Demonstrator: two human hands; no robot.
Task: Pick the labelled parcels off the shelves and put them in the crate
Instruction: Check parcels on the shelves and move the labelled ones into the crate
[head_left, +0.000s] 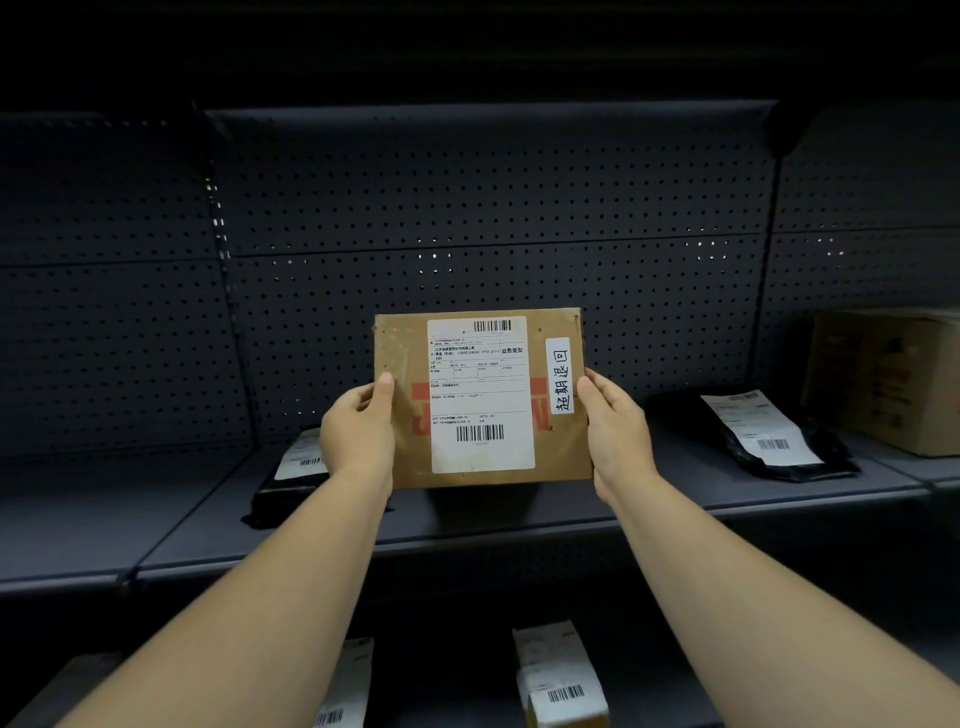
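A flat brown cardboard parcel (402, 457) is held upright above the dark shelf (519, 512), its face toward me. It carries a large white shipping label with barcodes and a small white handwritten sticker on the right side. My left hand (356, 431) grips its left edge, thumb on the front. My right hand (613, 428) grips its right edge the same way. No crate is in view.
A black bag parcel (283, 483) with a label lies on the shelf behind my left hand; another black bag parcel (763, 436) lies to the right. A brown box (883, 379) stands at far right. On the lower shelf are a boxed parcel (561, 675) and a labelled parcel (345, 686).
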